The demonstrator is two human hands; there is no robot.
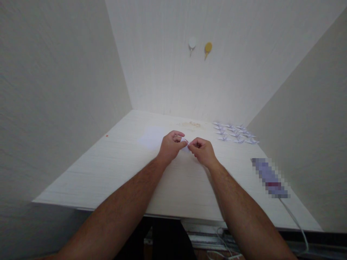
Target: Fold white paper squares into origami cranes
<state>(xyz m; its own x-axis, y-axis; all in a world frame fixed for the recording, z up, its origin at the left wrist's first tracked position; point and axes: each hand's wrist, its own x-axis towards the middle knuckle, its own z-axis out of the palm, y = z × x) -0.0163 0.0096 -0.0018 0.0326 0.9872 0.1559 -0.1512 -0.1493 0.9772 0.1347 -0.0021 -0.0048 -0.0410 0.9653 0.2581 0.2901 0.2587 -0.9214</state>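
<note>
My left hand (170, 145) and my right hand (202, 150) meet over the middle of the white table (108, 169). Both are closed in a pinch on one small folded piece of white paper (184, 141) held between their fingertips, just above the tabletop. Most of the paper is hidden by my fingers. A flat sheet of white paper (152, 137) lies on the table just left of and behind my left hand.
Several small folded paper cranes (234, 133) stand in rows at the back right of the table. A blurred-out flat object (269, 177) with a white cable (294, 219) lies near the right edge. Walls close in on three sides; two hooks (200, 47) hang on the far wall.
</note>
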